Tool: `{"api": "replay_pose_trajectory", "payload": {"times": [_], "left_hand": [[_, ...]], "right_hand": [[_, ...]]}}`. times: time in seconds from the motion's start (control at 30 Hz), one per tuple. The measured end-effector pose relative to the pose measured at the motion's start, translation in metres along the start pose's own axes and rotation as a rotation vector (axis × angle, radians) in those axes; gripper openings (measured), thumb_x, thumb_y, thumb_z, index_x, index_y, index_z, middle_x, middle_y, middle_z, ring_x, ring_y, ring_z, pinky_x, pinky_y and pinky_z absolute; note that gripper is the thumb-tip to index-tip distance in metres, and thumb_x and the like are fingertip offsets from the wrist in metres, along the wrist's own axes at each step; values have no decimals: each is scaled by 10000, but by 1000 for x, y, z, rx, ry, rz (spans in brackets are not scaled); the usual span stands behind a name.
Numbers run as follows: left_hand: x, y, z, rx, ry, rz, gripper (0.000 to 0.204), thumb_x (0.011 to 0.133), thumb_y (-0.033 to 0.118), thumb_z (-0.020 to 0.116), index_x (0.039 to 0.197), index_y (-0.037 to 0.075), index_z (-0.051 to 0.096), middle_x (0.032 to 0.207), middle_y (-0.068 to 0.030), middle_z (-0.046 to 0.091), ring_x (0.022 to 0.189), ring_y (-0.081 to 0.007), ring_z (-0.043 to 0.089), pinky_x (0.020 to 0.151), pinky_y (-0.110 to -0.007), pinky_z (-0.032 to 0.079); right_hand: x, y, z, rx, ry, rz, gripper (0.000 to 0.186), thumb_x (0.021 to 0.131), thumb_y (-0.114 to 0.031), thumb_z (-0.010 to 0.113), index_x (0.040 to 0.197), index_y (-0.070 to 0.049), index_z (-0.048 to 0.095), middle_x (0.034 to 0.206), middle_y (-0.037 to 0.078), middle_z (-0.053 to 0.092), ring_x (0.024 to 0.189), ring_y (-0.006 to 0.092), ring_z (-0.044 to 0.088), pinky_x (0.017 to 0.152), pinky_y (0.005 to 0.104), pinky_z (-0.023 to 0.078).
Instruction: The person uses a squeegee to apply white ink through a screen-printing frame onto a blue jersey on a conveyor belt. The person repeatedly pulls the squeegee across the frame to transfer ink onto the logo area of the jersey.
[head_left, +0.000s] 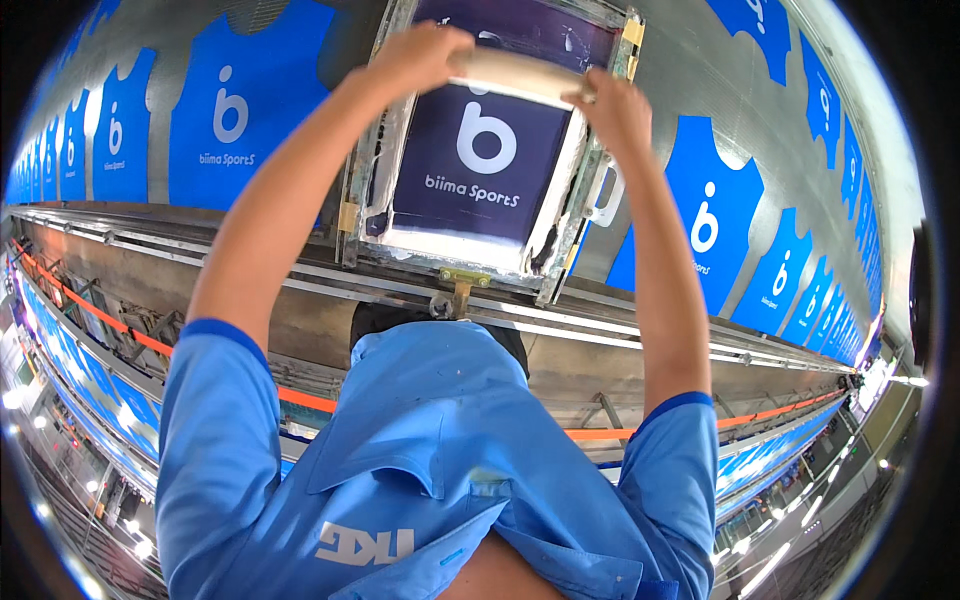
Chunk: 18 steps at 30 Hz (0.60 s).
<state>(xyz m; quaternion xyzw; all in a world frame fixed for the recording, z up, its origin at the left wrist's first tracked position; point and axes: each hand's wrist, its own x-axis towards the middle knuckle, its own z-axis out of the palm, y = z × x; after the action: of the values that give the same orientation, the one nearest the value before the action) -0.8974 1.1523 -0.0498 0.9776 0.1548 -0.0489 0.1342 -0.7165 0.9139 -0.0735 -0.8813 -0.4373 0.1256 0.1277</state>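
Both arms reach forward over a screen printing frame [349,218] on the long table. My left hand [425,58] is closed round the left end of a pale squeegee [525,76]. At its right end my right hand [612,110] grips the same squeegee. It lies across the far part of the dark purple screen mesh [415,170], partly over the top of a light printed logo. White ink smears the mesh's near and right margins. The squeegee's blade edge cannot be made out.
Blue cut shirt panels [248,105] with white logos lie in a row to the left. More blue panels [706,205] continue on the right. A metal rail [620,335] runs along the table's near edge, with a bracket [462,285] at the frame. An orange bar [310,400] crosses behind me.
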Motion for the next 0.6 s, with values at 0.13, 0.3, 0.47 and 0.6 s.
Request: {"api": "replay_pose_trajectory", "payload": {"times": [0.13, 0.3, 0.47, 0.6], "left_hand": [[76, -28, -6, 10, 54, 116, 278, 779, 263, 734, 1011, 114, 767, 950, -198, 739, 943, -371, 714, 854, -489, 556], [23, -2, 7, 56, -15, 32, 288, 823, 280, 744, 1065, 124, 731, 978, -139, 746, 939, -350, 716, 822, -489, 563], [-108, 41, 30, 1, -58, 6, 209, 860, 185, 731, 1067, 165, 708, 984, -45, 708, 943, -292, 703, 834, -488, 568], [-203, 72, 52, -9, 54, 9, 236, 818, 111, 736, 1047, 164, 710, 979, 1, 691, 951, -226, 672, 844, -414, 550]], "right_hand": [[55, 21, -6, 18, 26, -16, 475, 831, -492, 771, 1091, -103, 691, 962, 121, 750, 946, 336, 714, 819, 486, 547], [14, 18, 19, 46, 6, -10, 456, 876, -493, 732, 1084, -92, 670, 1005, 111, 743, 985, 337, 701, 845, 480, 536], [-106, -19, 51, 183, 148, -130, 284, 812, -248, 817, 961, -93, 632, 878, 87, 698, 903, 309, 670, 810, 459, 493], [-198, -45, 70, 216, 106, -121, 317, 754, -107, 815, 1003, -115, 620, 940, 52, 674, 965, 279, 648, 833, 433, 477]]}}
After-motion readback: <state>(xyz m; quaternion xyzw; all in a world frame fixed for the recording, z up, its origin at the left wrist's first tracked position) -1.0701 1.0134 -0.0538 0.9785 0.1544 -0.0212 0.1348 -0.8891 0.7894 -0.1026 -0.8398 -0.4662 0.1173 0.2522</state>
